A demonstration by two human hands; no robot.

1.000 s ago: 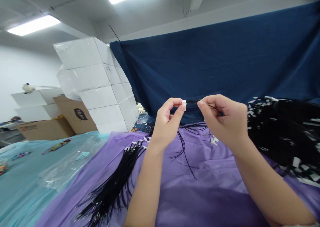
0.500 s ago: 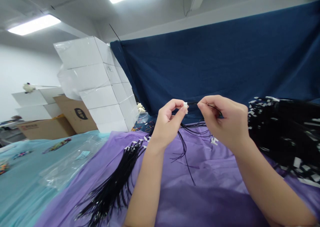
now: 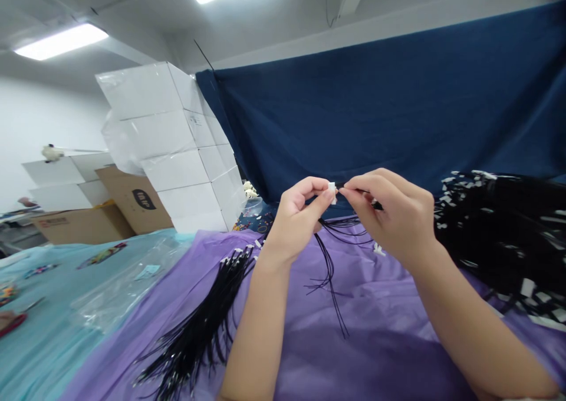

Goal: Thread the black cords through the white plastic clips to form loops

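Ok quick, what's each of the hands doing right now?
Left hand: closed, pinching the small white connector.
Right hand: closed, pinching a black wire beside it.

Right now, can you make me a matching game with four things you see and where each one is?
Things:
1. white connector
2. black wire
3. wire bundle
4. white boxes

Places:
A. lying on the purple cloth, left of the left arm
B. pinched by the right hand
C. stacked at the far left, wrapped in clear plastic
D. pinched by the left hand

Pairs: 1-D, 2-B, 3-A, 4-C
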